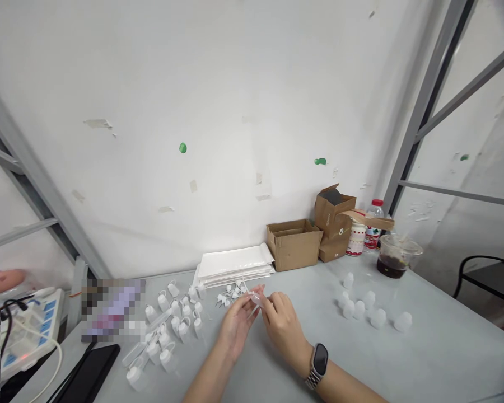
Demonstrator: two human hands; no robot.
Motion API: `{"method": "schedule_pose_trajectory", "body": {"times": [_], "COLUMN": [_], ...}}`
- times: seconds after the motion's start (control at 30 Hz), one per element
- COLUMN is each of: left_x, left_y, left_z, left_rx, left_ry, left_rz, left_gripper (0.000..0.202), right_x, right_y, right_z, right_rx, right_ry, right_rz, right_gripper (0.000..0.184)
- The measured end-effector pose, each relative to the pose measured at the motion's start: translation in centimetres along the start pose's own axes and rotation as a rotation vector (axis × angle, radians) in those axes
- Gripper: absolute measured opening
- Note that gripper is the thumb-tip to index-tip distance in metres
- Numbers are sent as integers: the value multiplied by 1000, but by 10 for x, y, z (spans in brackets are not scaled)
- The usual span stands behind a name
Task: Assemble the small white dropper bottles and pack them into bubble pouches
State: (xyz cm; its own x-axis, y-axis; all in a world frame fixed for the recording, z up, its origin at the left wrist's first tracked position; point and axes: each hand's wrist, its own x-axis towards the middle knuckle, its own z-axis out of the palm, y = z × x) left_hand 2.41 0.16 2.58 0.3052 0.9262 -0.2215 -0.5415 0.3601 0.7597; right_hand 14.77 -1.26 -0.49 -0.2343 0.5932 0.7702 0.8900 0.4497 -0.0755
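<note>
Work appeared midway. Both grips were closed on a small translucent plastic piece [256, 299] above the table [424, 364]: left hand [241, 316] supporting, right hand [283, 322] pinching. Capped, looped bottles [175, 324] clustered at left seemed finished; loose white caps [236, 293] and frosted plastic pieces [359, 309] seemingly remained.
</note>
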Motion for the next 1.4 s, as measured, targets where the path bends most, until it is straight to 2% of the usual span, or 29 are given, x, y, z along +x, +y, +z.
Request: {"method": "schedule_pose_trajectory", "body": {"times": [0.1, 0.3, 0.53, 0.67, 1.0, 1.4], "left_x": [1, 2, 4, 6, 4, 3], "left_y": [-1, -2, -4, -6, -3, -2], "left_z": [-1, -2, -4, -7, -5, -1], "left_rx": [-42, -85, -102, -77, -89, -58], "left_ry": [-18, -57, -117, -102, -120, -73], "left_rz": [-31, -30, -80, -102, -80, -6], "left_gripper": [27, 28, 32, 35, 36, 31], "right_x": [1, 2, 2, 2, 2, 1], "right_y": [-2, -2, -4, -5, -4, -5], "right_z": [-2, -1, -3, -3, -3, 0], "right_rx": [-74, -48, -36, -71, -105, -81], "right_ry": [25, 60, 64, 79, 75, 90], "right_rz": [-58, 12, -12, -67, -68, -36], "right_gripper": [29, 26, 25, 30, 34, 27]}}
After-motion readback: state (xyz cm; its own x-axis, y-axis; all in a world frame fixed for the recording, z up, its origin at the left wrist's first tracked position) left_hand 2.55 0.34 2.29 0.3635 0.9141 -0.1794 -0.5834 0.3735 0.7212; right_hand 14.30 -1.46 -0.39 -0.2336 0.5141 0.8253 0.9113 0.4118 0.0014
